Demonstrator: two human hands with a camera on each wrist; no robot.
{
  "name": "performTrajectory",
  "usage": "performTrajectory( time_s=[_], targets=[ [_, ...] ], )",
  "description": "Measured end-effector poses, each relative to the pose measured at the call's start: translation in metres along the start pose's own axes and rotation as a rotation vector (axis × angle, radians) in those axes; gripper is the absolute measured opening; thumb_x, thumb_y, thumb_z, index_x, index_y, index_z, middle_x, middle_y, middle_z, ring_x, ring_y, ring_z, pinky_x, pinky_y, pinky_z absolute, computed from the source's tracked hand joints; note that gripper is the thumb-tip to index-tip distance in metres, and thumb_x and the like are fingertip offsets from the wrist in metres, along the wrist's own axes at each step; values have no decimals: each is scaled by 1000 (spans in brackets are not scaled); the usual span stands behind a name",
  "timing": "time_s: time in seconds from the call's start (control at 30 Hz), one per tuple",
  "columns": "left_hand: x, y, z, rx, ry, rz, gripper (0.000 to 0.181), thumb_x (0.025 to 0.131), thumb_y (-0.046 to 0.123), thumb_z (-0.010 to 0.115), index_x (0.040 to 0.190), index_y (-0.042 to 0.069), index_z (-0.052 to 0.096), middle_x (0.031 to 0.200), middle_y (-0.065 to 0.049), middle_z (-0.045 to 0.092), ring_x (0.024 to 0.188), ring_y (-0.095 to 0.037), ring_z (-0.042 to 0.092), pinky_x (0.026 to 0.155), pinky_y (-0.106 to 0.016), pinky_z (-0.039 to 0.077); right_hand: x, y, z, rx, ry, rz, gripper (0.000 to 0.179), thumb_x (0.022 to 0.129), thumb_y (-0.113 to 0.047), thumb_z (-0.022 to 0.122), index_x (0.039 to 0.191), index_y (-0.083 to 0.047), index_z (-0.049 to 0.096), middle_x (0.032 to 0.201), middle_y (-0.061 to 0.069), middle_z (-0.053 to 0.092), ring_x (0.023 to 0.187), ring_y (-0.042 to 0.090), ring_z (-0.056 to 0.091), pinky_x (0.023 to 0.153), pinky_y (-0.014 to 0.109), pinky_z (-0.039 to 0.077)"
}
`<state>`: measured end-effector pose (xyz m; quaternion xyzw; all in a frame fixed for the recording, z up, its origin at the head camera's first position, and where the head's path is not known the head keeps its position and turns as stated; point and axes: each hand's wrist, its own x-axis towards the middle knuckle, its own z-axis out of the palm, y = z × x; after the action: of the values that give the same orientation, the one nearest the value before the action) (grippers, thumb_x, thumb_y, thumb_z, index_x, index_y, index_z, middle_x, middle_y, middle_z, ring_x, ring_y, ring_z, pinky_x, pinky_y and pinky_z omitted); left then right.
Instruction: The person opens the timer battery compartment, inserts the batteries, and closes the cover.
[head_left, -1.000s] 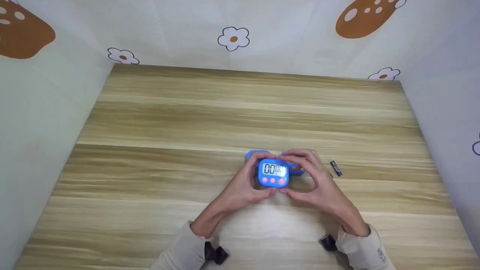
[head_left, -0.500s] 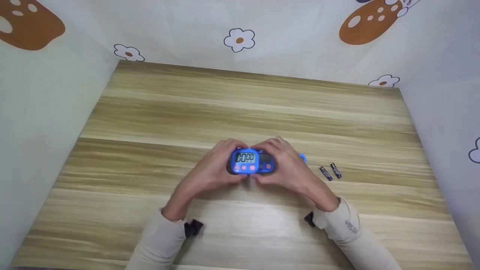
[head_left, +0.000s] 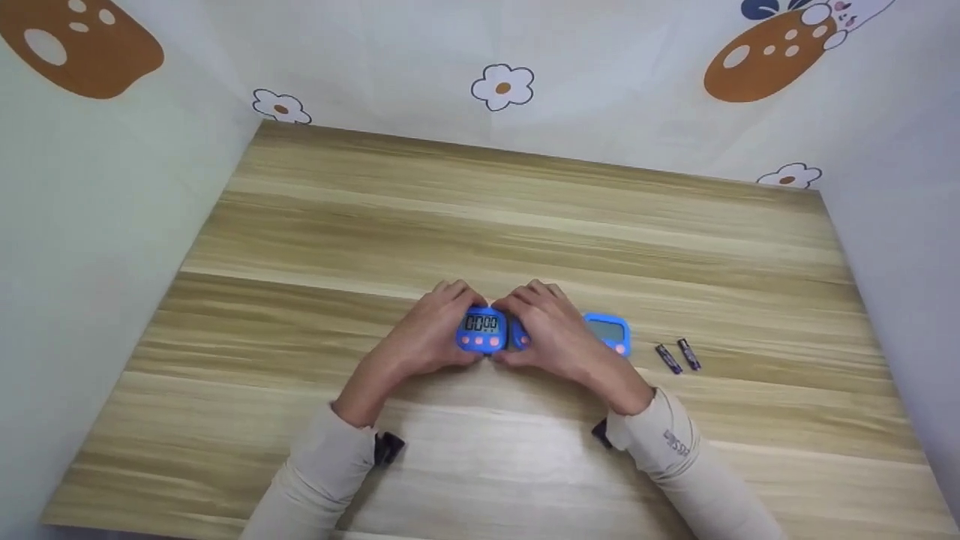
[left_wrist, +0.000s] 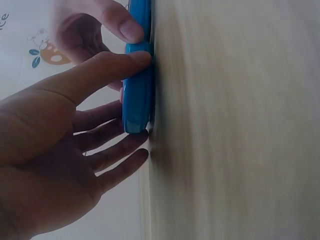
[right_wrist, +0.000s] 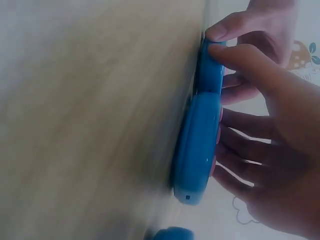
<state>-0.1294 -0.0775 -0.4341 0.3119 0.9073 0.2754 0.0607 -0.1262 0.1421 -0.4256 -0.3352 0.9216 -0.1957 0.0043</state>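
A blue digital timer (head_left: 480, 342) with three pink buttons and a lit display reading zeros sits at the tabletop. My left hand (head_left: 427, 330) grips it from the left, thumb on its near edge and fingers at the far edge. From the other side my right hand (head_left: 559, 334) pinches the same timer; both thumbs press its edge in the left wrist view. A second blue timer (right_wrist: 195, 150) stands beside it under the right hand's palm, mostly hidden in the head view. To the right lies a third blue timer (head_left: 606, 330), its screen blank, partly covered by the hand.
Two small dark batteries (head_left: 668, 358) lie side by side on the wood-grain table (head_left: 450, 217), right of the third timer. Patterned cloth walls (head_left: 390, 67) border the table at the back and both sides.
Both hands have carried the lit timer left and down to the tabletop, beside the second timer. The third timer and both batteries have come into fuller view. The head view has shifted slightly.
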Motion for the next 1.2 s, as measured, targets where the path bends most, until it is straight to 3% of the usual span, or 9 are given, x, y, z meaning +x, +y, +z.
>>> performTrajectory(
  time_s=[0.13, 0.27, 0.4, 0.53, 0.67, 0.83, 1.0, 1.2],
  targets=[
    [4, 14, 3, 63, 2, -43, 80, 71, 40, 87, 134, 5, 52, 129, -9, 50, 118, -27, 43, 100, -45, 39, -21, 13, -17, 36, -4, 46, 69, 74, -42, 83, 131, -10, 58, 126, 1, 57, 116, 19, 48, 104, 42, 37],
    [18, 30, 9, 99, 6, -3, 83, 73, 49, 83, 137, 7, 52, 135, -9, 47, 127, -28, 39, 106, -49, 31, -39, 28, -32, 29, 3, 103, 71, 72, -40, 85, 131, -10, 58, 125, 1, 57, 117, 21, 47, 103, 44, 37],
    [32, 39, 16, 142, -15, 32, 72, 75, 49, 82, 129, 6, 59, 126, -7, 52, 121, -28, 43, 105, -50, 30, -44, 36, -31, -16, -32, 109, 66, 72, -39, 86, 125, -7, 63, 117, 4, 61, 108, 23, 51, 99, 46, 39],
    [36, 41, 19, 138, 7, 37, 64, 74, 44, 84, 120, 7, 62, 117, -5, 55, 113, -26, 46, 104, -49, 29, -45, 37, -28, -40, -24, 91, 61, 72, -36, 86, 120, -6, 65, 112, 5, 63, 103, 23, 53, 97, 44, 41],
    [33, 50, 16, 21, 97, 88, 63, 71, 38, 87, 120, 8, 60, 115, -3, 58, 113, -23, 48, 104, -47, 30, -58, 38, -38, 57, 76, 83, 58, 72, -33, 87, 120, -10, 64, 113, -2, 63, 106, 17, 52, 96, 40, 43],
    [22, 67, 14, -258, 223, 177, 65, 72, 33, 87, 125, 12, 56, 121, 3, 57, 116, -15, 48, 104, -40, 35, -88, 33, -55, 362, 242, 63, 63, 72, -24, 89, 128, -19, 62, 121, -9, 61, 114, 15, 51, 99, 38, 44],
    [17, 77, 27, -475, 197, 210, 64, 76, 32, 85, 129, 12, 54, 123, 4, 54, 111, -11, 51, 92, -35, 49, -109, 20, -60, 547, 324, 51, 63, 70, -9, 89, 127, -9, 64, 121, 3, 63, 113, 25, 55, 99, 37, 45],
    [18, 77, 37, -515, 184, 170, 65, 75, 27, 86, 129, 13, 54, 122, 6, 53, 107, -11, 51, 87, -37, 52, -112, 15, -63, 565, 313, 67, 62, 69, -4, 88, 126, -4, 63, 119, 6, 64, 110, 27, 57, 94, 40, 48]
  ],
)
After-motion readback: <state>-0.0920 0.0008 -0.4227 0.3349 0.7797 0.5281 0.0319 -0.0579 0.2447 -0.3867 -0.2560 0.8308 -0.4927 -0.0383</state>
